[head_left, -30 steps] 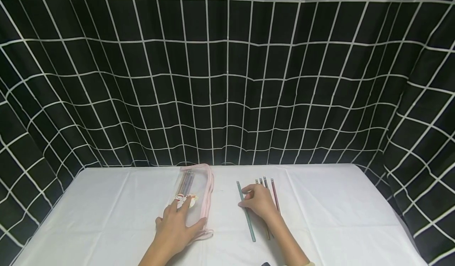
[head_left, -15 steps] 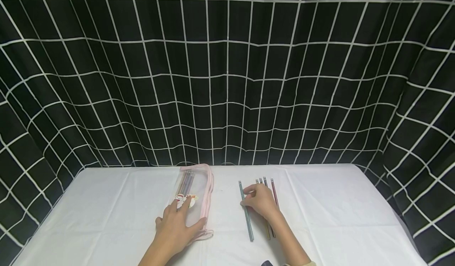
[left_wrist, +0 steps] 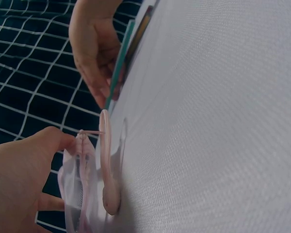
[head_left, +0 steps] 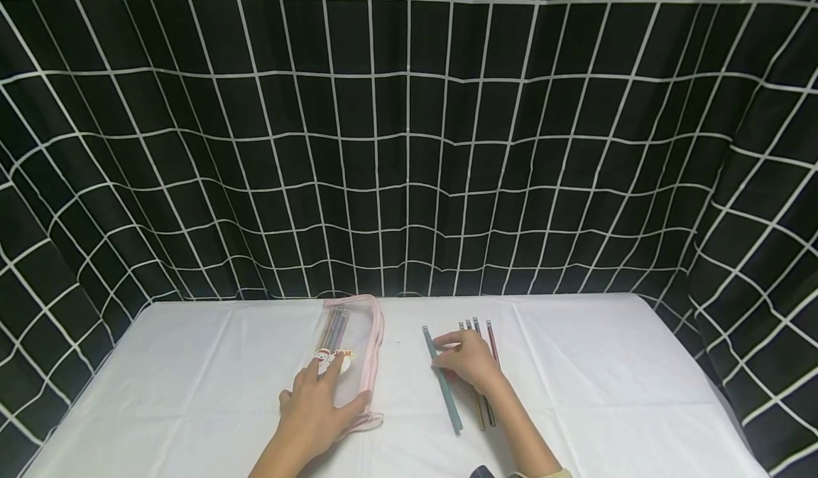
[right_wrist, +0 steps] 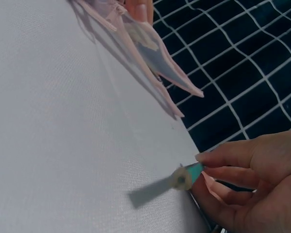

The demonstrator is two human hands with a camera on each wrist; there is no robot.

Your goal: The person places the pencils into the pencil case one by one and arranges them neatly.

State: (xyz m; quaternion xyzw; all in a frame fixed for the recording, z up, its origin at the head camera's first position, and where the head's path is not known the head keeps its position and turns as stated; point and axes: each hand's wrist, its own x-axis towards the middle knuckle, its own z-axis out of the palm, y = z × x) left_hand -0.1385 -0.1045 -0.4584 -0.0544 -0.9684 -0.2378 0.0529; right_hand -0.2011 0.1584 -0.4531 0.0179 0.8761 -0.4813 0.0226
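Observation:
In the head view my right hand [head_left: 473, 363] pinches a green pencil [head_left: 449, 401] between thumb and fingers. Its blunt, unsharpened end faces the camera in the right wrist view, where the pencil [right_wrist: 194, 172] casts a shadow on the cloth. My left hand [head_left: 312, 413] rests with spread fingers on a see-through pencil pouch [head_left: 369, 364] with pink edging. Up close, the left thumb touches the pouch's [left_wrist: 80, 179] zipper edge, and the mouth stands partly apart. Several pencils [head_left: 334, 330] lie inside, behind a printed cartoon.
Beside and partly under my right hand lie several more pencils [head_left: 481, 415], with a red pencil [head_left: 492, 339] on the far right. White cloth [head_left: 607, 386] covers the table. A black curtain with white grid lines [head_left: 409, 144] hangs around the back and sides.
The green pencil has swung a little in my right fingers, its far end tipping left and its near end right. My left hand and the pouch stay in place.

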